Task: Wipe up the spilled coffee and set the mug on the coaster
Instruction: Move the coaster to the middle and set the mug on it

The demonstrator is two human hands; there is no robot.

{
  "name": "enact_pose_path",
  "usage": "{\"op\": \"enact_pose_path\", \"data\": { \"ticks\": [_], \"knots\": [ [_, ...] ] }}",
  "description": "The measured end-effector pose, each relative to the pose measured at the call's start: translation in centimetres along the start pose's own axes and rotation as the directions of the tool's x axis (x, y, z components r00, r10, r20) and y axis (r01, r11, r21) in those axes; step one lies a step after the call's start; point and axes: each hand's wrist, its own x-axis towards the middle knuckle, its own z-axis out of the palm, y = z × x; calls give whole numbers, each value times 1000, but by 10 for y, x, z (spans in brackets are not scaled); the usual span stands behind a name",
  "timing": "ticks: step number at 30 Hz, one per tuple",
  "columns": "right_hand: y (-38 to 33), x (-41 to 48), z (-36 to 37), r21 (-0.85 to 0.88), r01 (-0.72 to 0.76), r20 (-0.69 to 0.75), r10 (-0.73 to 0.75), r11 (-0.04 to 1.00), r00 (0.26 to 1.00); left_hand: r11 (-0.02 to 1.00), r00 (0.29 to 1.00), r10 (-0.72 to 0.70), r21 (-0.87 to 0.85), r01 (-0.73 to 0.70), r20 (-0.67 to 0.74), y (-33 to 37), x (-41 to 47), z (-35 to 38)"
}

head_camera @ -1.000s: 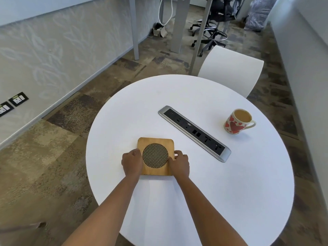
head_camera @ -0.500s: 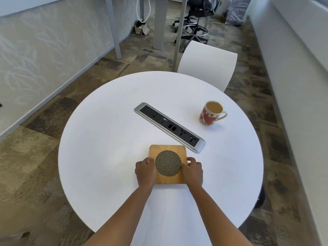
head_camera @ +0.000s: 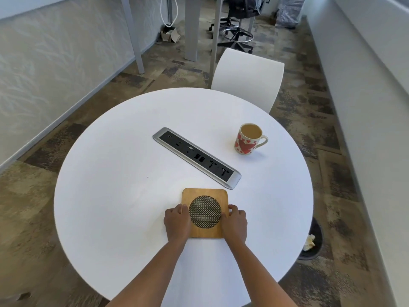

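Mug (head_camera: 247, 139) waits full near the bench's (head_camera: 115, 196) far right edge; no spill shows, both hands' fingers (head_camera: 232, 209) gripping the empty coaster (head_camera: 204, 213).

The round white table (head_camera: 115, 196) filling mid-frame looks smooth and matt. The square coaster (head_camera: 204, 193) at lower centre is pale, faintly grained wood with a round dark woven-mesh inset. The long socket strip (head_camera: 195, 156) has a brushed silver metal frame around black plastic. At right, the heart-printed cream mug (head_camera: 245, 145) looks like glossy ceramic.
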Motion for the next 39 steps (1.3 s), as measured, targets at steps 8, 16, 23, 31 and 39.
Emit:
{"op": "enact_pose_path", "data": {
  "ticks": [8,16,23,31,39],
  "knots": [
    [2,1,-2,-56,39,-30,-41,998,999,1000,997,10,18,-9,-79,2,-1,3],
    [-31,46,-45,37,189,-229,-176,981,958,935,938,343,118,-335,-58,49,11,18],
    [-73,117,-105,46,230,-323,-204,972,924,840,839,537,39,-541,84,128,38,51],
    [-85,191,-136,17,225,-347,-205,974,915,791,775,589,34,-610,229,194,74,103],
    [-70,245,-124,86,238,-339,-196,967,920,776,705,592,-39,-630,389,218,108,153]
  ]
}}
